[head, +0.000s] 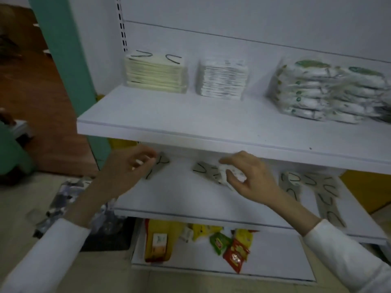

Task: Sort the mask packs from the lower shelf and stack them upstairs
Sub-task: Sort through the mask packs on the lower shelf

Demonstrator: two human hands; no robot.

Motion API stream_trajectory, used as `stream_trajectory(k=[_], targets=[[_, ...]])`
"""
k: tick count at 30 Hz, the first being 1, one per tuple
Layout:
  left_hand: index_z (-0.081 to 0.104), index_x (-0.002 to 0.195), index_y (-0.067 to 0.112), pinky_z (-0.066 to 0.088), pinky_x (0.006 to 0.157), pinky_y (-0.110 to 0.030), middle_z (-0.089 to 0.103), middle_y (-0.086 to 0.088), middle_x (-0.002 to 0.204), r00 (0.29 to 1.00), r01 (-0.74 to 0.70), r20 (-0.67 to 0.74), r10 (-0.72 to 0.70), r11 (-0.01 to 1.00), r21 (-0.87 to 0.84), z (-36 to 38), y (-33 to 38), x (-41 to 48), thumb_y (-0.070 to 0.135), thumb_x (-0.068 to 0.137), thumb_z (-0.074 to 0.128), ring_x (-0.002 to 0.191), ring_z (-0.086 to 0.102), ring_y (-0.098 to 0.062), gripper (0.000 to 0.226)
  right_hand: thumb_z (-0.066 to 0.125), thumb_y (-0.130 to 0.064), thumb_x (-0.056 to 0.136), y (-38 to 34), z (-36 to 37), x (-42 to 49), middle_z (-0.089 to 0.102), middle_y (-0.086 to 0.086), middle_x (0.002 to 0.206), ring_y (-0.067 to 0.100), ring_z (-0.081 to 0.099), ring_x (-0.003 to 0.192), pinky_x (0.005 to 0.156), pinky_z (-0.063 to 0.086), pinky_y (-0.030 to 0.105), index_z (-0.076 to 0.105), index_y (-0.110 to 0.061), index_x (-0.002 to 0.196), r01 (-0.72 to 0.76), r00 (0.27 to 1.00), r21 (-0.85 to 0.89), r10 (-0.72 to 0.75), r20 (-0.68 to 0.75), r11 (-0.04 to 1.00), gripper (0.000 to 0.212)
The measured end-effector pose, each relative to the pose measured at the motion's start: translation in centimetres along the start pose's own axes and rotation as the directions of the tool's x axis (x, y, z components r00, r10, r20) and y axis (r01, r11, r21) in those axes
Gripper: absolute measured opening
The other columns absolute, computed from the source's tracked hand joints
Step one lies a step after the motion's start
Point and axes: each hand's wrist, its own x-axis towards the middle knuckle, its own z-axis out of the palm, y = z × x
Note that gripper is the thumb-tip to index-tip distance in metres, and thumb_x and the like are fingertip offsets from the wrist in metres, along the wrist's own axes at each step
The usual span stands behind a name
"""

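On the upper shelf [190, 121] stand three stacks of mask packs: a cream stack [155, 74], a white stack [222, 80] and a white-and-green stack [325, 92]. The lower shelf [182, 199] holds loose grey packs with black ear loops. My left hand [135, 166] reaches under the upper shelf and pinches a grey pack [159, 166] at the left. My right hand [247, 172] grips a white pack [230, 173] lying over another grey pack [204, 169]. More grey packs [313, 191] lie spread at the right of the lower shelf.
The bottom shelf [275, 256] holds yellow, green and red snack packets [232, 248]. A dark patterned bag [69, 199] lies on the floor at the left. A teal post [69, 66] stands beside the shelving. A person in green [10, 151] is at the far left.
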Motion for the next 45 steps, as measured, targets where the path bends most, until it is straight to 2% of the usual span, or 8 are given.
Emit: stream_trajectory(k=[8,12,16,23,28,40,43,45], targets=[[0.061,0.078,0.032,0.052,0.075,-0.024,0.064,0.009,0.085,0.912,0.397,0.046,-0.408,0.904,0.156,5.1,-13.4,-4.3,0.004,0.089,0.06,0.08,0.064,-0.012,0.029,0.049,-0.027,0.082,1.6,12.0,-4.6,0.073,0.0,0.091,0.013,0.063,0.081,0.058,0.056,0.028,0.072,-0.014,0.102,-0.209,0.938,0.137,0.16,0.307,0.968,0.033],[0.062,0.085,0.021,0.038,0.062,-0.001,0.064,0.003,0.084,0.881,0.452,0.035,-0.472,0.86,0.235,8.1,-19.3,-6.3,0.004,0.089,0.06,0.069,0.055,0.001,0.017,0.049,-0.019,0.087,2.5,20.3,-4.9,0.07,0.005,0.112,0.023,0.063,0.101,0.082,0.054,0.034,0.07,-0.013,0.111,-0.429,0.79,0.075,0.333,0.515,0.9,0.033],[0.059,0.084,0.023,0.054,0.074,-0.027,0.067,-0.002,0.083,0.868,0.46,0.073,-0.491,0.851,0.253,9.3,-24.9,-6.4,0.002,0.087,0.061,0.072,0.061,-0.011,0.022,0.044,-0.014,0.095,3.3,29.2,-2.2,0.062,0.007,0.126,0.022,0.053,0.117,0.09,0.045,0.028,0.063,-0.015,0.124,-0.48,0.645,-0.084,0.417,0.641,0.873,0.035],[0.058,0.083,0.017,0.043,0.064,-0.011,0.06,0.0,0.08,0.897,0.438,-0.054,-0.439,0.865,0.246,8.5,-30.7,-3.6,-0.008,0.082,0.062,0.07,0.056,-0.011,0.024,0.035,-0.023,0.099,3.7,43.2,6.7,0.057,0.014,0.119,0.029,0.051,0.113,0.088,0.043,0.035,0.06,-0.003,0.113,-0.752,0.466,-0.236,0.749,0.471,0.616,0.035],[0.058,0.081,0.021,0.046,0.058,-0.009,0.061,0.004,0.078,0.905,0.42,-0.039,-0.424,0.874,0.243,8.5,-32.2,-3.0,-0.005,0.082,0.062,0.059,0.057,0.002,0.027,0.039,-0.054,0.091,3.2,49.4,12.4,0.04,0.015,0.128,0.031,0.04,0.114,0.096,0.034,0.038,0.04,0.0,0.129,-0.891,0.269,-0.275,0.909,0.319,0.361,0.066],[0.06,0.086,0.018,0.043,0.062,-0.001,0.062,0.006,0.08,0.889,0.457,-0.05,-0.455,0.882,0.116,11.2,-33.1,-3.1,-0.007,0.083,0.06,0.068,0.058,-0.006,0.025,0.058,-0.013,0.085,2.7,47.9,11.0,0.059,0.011,0.11,0.031,0.061,0.097,0.074,0.05,0.037,0.03,-0.01,0.127,-0.957,0.291,0.124,0.845,0.449,0.263,0.051],[0.059,0.106,0.009,0.042,0.066,-0.005,0.058,0.007,0.089,0.769,0.615,-0.122,-0.628,0.778,-0.13,11.7,-32.2,-2.2,0.002,0.088,0.059,0.081,0.056,-0.007,0.019,0.061,-0.011,0.081,2.9,45.1,7.9,0.057,0.01,0.111,0.027,0.058,0.096,0.083,0.052,0.038,0.041,-0.01,0.114,-0.954,0.24,0.29,0.768,0.593,0.073,0.038],[0.052,0.121,0.007,0.044,0.078,-0.019,0.059,-0.002,0.1,0.603,0.723,-0.065,-0.795,0.579,-0.376,12.5,-31.9,-1.1,0.014,0.088,0.063,0.091,0.057,-0.014,0.035,0.061,-0.007,0.081,3.3,42.6,6.1,0.058,0.011,0.113,0.025,0.058,0.1,0.086,0.053,0.039,0.047,-0.011,0.111,-0.929,0.262,0.369,0.678,0.687,-0.016,0.034]])
